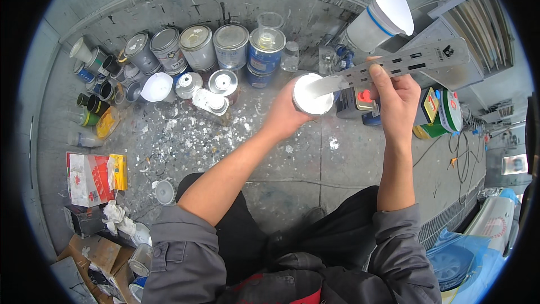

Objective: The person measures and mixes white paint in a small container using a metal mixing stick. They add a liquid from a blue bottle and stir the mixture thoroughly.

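A cup of white paint [309,103] is held up over the floor, with the fingers of my left hand [281,114] wrapped round its side. My right hand [396,98] pinches a long, flat metal mixing stick [427,58] with slots along it, thumb on top. Coated in white, the stick's lower end reaches over the rim and into the cup, and its tip is lost in the paint. The stick slants up to the right from the cup. My fingers hide part of the cup's wall.
Several paint cans [230,39] line the back wall, with smaller tins [223,83] before them. A large paper-lined cup [368,28] stands at the back right. Dark metal containers [355,107] stand behind the cup. Boxes [93,180] lie at the left; a hose [467,160] crosses the floor right.
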A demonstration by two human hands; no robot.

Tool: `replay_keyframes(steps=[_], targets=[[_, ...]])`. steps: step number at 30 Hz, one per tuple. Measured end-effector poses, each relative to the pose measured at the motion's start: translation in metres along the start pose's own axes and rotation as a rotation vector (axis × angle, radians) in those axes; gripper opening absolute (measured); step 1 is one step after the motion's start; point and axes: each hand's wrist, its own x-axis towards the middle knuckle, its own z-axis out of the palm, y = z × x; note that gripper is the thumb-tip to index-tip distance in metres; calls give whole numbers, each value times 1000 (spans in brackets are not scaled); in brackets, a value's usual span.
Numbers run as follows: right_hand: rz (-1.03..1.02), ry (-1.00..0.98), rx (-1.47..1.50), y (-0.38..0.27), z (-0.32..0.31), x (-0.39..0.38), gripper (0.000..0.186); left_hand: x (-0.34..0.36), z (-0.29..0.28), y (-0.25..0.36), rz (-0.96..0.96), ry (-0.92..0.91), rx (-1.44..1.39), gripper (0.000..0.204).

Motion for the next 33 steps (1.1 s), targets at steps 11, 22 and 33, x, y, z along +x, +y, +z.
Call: replay_keyframes(steps=[11,22,33], targets=[[90,-59,-109,36,18,-11,24,1,1,-1,-40,-5,-105,86],[29,-10,-86,4,11,7,24,0,-1,-3,-28,-61,-32,89],[-9,-73,-166,30,20,-10,22,3,2,-3,-57,-49,-85,90]])
